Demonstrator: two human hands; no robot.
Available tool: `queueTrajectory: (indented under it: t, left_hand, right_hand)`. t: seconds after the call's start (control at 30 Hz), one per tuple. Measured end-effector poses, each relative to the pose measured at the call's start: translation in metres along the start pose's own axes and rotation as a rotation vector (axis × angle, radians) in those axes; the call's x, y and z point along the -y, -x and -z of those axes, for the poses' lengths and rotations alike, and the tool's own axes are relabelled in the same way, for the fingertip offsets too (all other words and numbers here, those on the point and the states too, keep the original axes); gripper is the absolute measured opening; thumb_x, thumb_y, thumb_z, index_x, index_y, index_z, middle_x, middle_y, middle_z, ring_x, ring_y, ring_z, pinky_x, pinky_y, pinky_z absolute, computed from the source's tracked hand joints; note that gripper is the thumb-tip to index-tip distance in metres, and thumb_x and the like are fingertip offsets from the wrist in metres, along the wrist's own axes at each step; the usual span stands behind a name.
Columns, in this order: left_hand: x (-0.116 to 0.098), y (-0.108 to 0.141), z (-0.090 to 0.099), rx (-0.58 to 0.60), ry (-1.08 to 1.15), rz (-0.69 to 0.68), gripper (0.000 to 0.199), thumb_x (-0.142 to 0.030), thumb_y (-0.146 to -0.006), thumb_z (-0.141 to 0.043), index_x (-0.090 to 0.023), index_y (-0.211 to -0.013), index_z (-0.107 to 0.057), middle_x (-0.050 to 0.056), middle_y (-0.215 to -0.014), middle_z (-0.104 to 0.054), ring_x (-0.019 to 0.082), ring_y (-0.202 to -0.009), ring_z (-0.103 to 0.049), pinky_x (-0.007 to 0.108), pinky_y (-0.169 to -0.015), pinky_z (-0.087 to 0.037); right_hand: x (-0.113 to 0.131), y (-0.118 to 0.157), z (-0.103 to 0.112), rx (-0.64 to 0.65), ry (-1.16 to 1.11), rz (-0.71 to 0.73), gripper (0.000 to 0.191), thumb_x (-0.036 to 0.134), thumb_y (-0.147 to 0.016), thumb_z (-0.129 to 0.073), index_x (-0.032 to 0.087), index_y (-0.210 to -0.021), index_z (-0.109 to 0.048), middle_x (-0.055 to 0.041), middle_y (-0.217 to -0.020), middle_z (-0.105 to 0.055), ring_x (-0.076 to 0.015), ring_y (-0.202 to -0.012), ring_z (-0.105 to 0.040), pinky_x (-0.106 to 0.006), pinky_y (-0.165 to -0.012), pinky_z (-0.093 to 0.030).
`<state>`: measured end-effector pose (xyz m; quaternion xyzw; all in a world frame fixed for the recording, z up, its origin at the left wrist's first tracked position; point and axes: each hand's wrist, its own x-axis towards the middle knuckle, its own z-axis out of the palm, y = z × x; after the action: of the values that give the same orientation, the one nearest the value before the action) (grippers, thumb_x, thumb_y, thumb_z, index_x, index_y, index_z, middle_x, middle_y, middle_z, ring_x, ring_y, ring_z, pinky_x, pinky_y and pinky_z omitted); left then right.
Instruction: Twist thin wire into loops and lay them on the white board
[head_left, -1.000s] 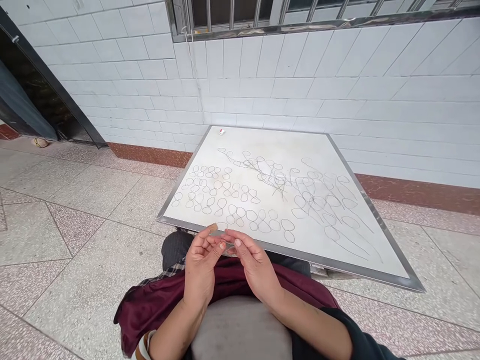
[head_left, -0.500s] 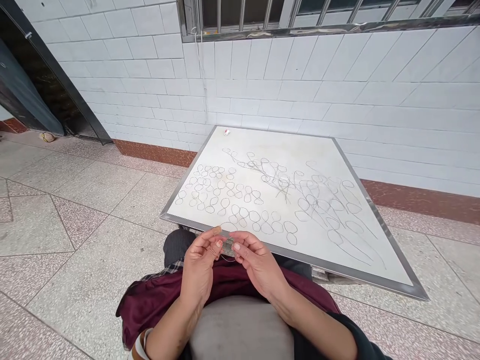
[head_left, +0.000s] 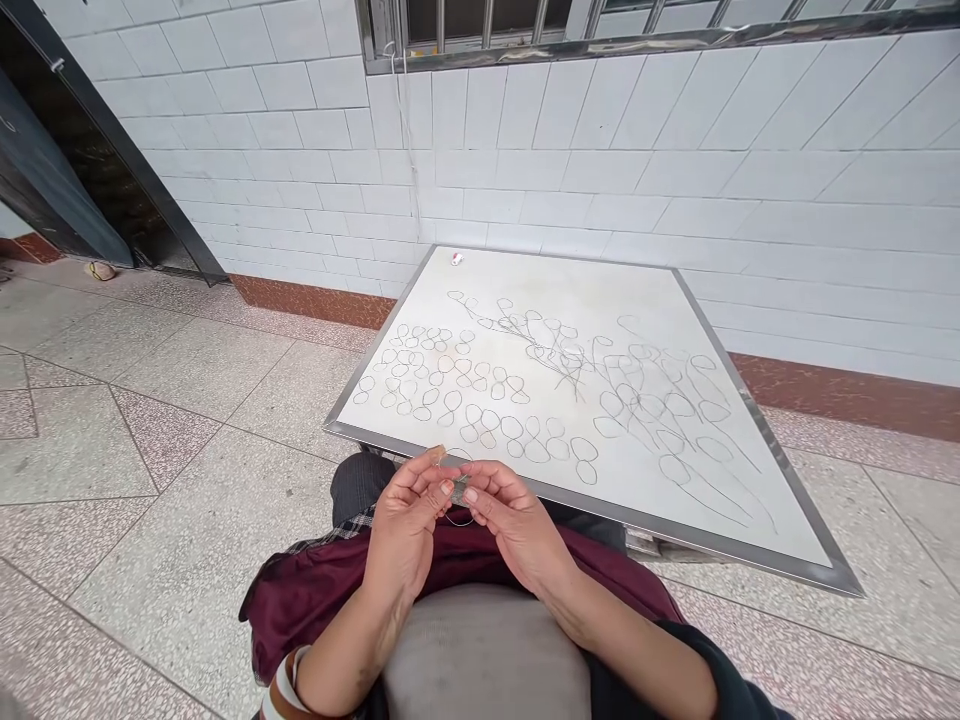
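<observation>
My left hand (head_left: 409,515) and my right hand (head_left: 517,515) meet over my lap at the near edge of a white table (head_left: 570,275) with a metal rim. Between their pinched fingertips is a small grey-green piece (head_left: 460,489), held from both sides. A thin wire loop (head_left: 460,524) curves below it, and another thin curve shows above the fingers. Many wire figure-eight loops (head_left: 480,422) lie on the left and near part of the tabletop. Longer wire stems with loops (head_left: 679,405) spread over its middle and right.
A small white and red item (head_left: 457,259) sits at the table's far left corner. Behind stands a white tiled wall (head_left: 510,130) with a barred window. Dark red cloth (head_left: 300,600) covers my lap. A doorway is at the far left.
The view has shifted slightly. The fingertips have drawn a little closer together around the small piece, and more of the wire loop shows above and below it.
</observation>
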<state>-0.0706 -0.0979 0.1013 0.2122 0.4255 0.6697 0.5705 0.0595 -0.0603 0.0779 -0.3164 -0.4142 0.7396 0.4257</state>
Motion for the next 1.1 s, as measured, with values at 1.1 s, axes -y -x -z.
queueTrajectory:
  t: [1.1]
  left_hand:
    - [0.0075,-0.0026,-0.0037,-0.036,-0.06,-0.075,0.032,-0.019,-0.073,-0.077,-0.02,-0.104,-0.069,-0.002,-0.076,-0.066,0.01,-0.074,-0.061,0.022,-0.074,-0.047]
  right_hand:
    - [0.0037,-0.0015,-0.0005,0.125,-0.176,-0.197,0.024,0.041,-0.082,-0.07,0.02,-0.077,-0.059,0.0013,-0.071,-0.051,-0.0112,-0.066,-0.042,-0.025,-0.062,-0.034]
